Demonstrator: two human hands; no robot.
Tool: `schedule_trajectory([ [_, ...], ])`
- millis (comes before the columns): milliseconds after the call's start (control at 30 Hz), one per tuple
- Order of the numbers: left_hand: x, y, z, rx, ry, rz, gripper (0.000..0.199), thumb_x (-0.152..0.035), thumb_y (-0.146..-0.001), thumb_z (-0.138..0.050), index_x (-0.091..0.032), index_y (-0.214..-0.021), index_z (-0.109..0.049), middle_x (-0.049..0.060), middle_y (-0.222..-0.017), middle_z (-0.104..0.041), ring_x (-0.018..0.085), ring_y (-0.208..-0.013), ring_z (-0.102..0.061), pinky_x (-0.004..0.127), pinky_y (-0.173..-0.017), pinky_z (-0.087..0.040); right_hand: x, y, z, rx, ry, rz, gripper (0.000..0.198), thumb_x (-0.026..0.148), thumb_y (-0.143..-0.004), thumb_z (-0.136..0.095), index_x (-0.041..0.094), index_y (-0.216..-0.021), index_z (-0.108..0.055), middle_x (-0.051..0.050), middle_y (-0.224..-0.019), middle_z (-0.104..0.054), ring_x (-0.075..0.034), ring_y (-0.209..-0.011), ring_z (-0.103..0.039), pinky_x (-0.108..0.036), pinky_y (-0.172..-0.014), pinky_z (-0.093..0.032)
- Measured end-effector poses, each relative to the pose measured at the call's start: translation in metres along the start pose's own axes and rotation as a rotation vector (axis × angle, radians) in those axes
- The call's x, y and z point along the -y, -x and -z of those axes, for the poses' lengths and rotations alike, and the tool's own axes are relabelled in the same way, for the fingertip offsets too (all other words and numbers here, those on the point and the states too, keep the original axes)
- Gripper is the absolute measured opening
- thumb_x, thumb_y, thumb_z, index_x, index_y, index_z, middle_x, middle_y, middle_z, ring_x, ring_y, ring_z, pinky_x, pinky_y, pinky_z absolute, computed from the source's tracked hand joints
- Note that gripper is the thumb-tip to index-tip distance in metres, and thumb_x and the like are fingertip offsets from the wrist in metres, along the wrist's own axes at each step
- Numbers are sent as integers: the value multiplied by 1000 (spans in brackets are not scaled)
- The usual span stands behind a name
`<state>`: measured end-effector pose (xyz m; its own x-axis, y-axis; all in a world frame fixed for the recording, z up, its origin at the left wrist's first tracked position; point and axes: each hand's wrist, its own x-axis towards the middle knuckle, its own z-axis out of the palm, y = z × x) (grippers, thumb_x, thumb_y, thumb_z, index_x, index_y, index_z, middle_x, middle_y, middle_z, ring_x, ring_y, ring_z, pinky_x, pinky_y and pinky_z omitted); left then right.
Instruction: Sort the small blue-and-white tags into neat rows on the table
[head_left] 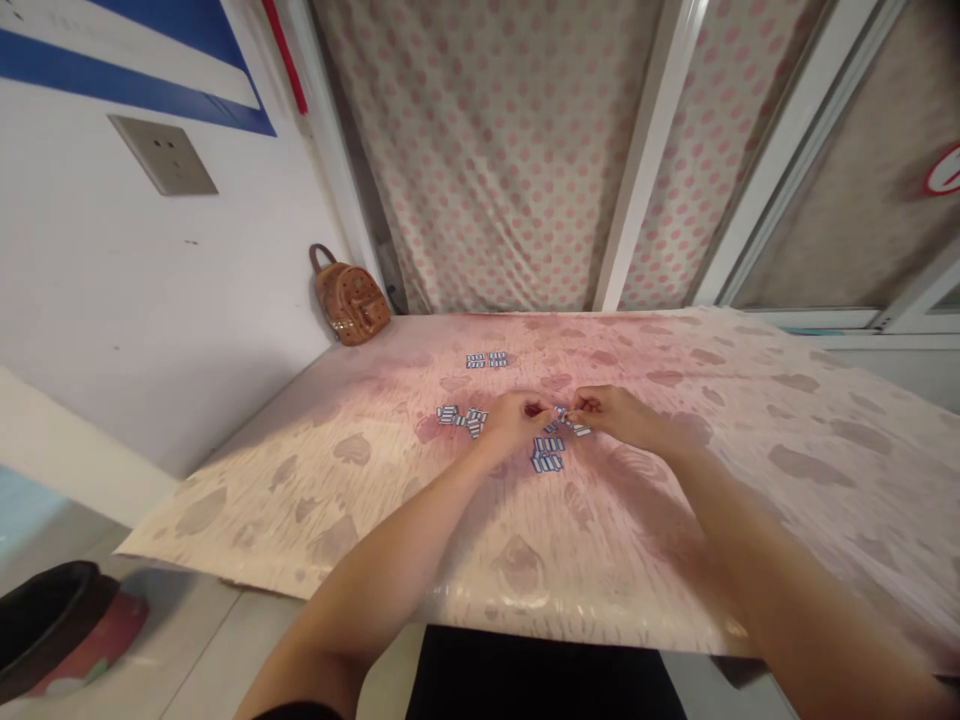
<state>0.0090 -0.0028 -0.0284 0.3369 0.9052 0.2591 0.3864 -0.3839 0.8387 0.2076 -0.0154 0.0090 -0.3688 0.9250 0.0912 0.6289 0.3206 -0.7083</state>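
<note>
My left hand (pixel 516 420) and my right hand (pixel 606 412) face each other over the middle of the table, fingertips pinched close together. Between them is a small blue-and-white piece (pixel 561 413), which both hands seem to touch; its exact kind is too small to tell. Just below lie more such pieces (pixel 547 455), striped blue and white, in a small cluster. To the left of my left hand is a loose heap of them (pixel 465 418), partly hidden by that hand. Farther back, two neat groups of the pieces (pixel 487 360) lie side by side.
A patterned cloth (pixel 345 520) covers the table. At its back left corner a small brown backpack-shaped bag (pixel 352 302) leans by the wall. A dotted curtain (pixel 495 150) hangs behind. A dark-rimmed pot (pixel 67 630) stands on the floor at the left.
</note>
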Motion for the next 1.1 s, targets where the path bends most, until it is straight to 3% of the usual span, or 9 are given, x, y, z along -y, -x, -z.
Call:
schedule_trajectory([
  [100, 2, -2, 2, -98, 73, 58, 13, -21, -83, -65, -14, -79, -75, 3, -77, -74, 14, -71, -65, 21, -66, -46, -4, -1, 3, -44, -51, -24, 28, 47, -75, -59, 20, -68, -58, 2, -60, -54, -13, -56, -48, -26, -54, -34],
  [200, 3, -3, 6, -171, 199, 67, 13, -18, -82, -64, -13, -76, -74, 4, -76, -74, 14, -71, -66, 22, -68, -48, -7, -4, 4, -172, -87, -58, 26, 46, -75, -59, 20, -70, -61, 2, -57, -53, -13, -53, -49, -27, -53, -36],
  [333, -1, -2, 9, -231, 345, 52, 12, -18, -81, -65, -13, -73, -72, 4, -70, -72, 14, -66, -65, 22, -65, -48, -4, -6, 4, -333, -239, -20, 25, 45, -74, -62, 21, -73, -63, -2, -66, -64, -16, -60, -57, -28, -57, -44],
  [433, -3, -1, 10, -279, 387, 42, 11, -17, -79, -66, -14, -70, -72, 3, -67, -71, 13, -63, -64, 22, -63, -47, 3, -6, 1, -352, -421, -5, 29, 50, -72, -67, 21, -75, -61, -4, -71, -68, -18, -65, -62, -29, -59, -49],
  [500, -3, -2, 10, -308, 408, 41, 9, -16, -78, -66, -14, -71, -72, 2, -65, -70, 13, -62, -64, 22, -62, -47, 7, -5, -4, -353, -492, -22, 33, 53, -73, -68, 21, -77, -59, -3, -68, -68, -16, -59, -61, -29, -55, -50],
  [667, -2, -4, 9, -351, 466, 81, 5, -13, -77, -67, -14, -73, -70, 2, -64, -70, 13, -60, -66, 22, -61, -48, 8, -6, -16, -427, -478, 3, 35, 54, -80, -64, 23, -76, -50, 2, -56, -60, -11, -44, -50, -24, -44, -38],
  [867, -3, -2, 7, -334, 487, 86, 6, -15, -78, -66, -14, -72, -69, 3, -66, -71, 14, -60, -68, 22, -61, -49, 4, -7, -19, -440, -455, 30, 29, 47, -77, -69, 20, -71, -61, 5, -55, -45, -8, -47, -35, -24, -44, -25],
  [1000, 0, -3, 6, -355, 440, 85, 7, -15, -78, -65, -15, -73, -69, 3, -66, -71, 14, -62, -68, 22, -60, -48, 7, -7, -20, -408, -594, -1, 29, 46, -72, -70, 20, -76, -60, 1, -65, -60, -12, -55, -51, -26, -54, -39],
  [1100, 4, -5, 7, -375, 392, 59, 6, -16, -77, -66, -15, -74, -70, 4, -70, -72, 14, -65, -68, 23, -63, -48, 6, -8, -22, -406, -542, 21, 22, 39, -72, -70, 20, -77, -61, 1, -66, -61, -14, -62, -55, -28, -62, -42],
])
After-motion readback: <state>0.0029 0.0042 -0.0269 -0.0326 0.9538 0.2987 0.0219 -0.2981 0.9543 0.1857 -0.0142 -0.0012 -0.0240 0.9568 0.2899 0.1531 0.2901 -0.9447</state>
